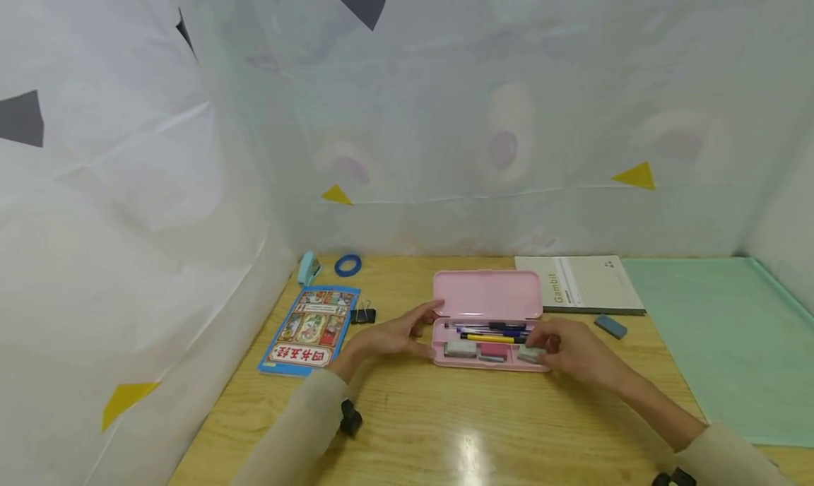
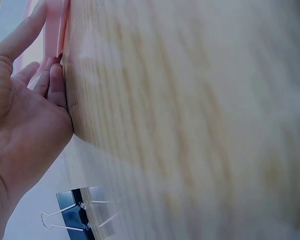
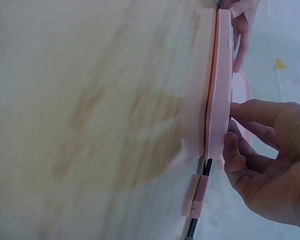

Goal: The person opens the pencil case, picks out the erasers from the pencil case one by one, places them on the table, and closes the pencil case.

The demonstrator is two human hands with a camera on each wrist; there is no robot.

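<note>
A pink pencil case [image 1: 488, 293] lies with its lid folded back. Several pens, a yellow one [image 1: 490, 338] among them, sit in its rear part; in front lie a whitish eraser [image 1: 460, 349] and a pink eraser [image 1: 493, 352]. My left hand [image 1: 397, 334] holds the case's left end, thumb at the front corner and fingers near the hinge. In the left wrist view those fingers bend against the pink wall. At the right end, my right hand [image 1: 575, 352] pinches a grey-white eraser [image 1: 529, 353] inside the case; the right wrist view hides the eraser behind the rim.
A blue eraser [image 1: 610, 326] and a Gambit notebook [image 1: 581, 282] lie right of the case, beside a green mat [image 1: 731, 352]. On the left are a picture-covered book [image 1: 311, 330], black binder clip [image 1: 363, 316], light-blue stapler [image 1: 308, 268] and blue tape roll [image 1: 347, 265].
</note>
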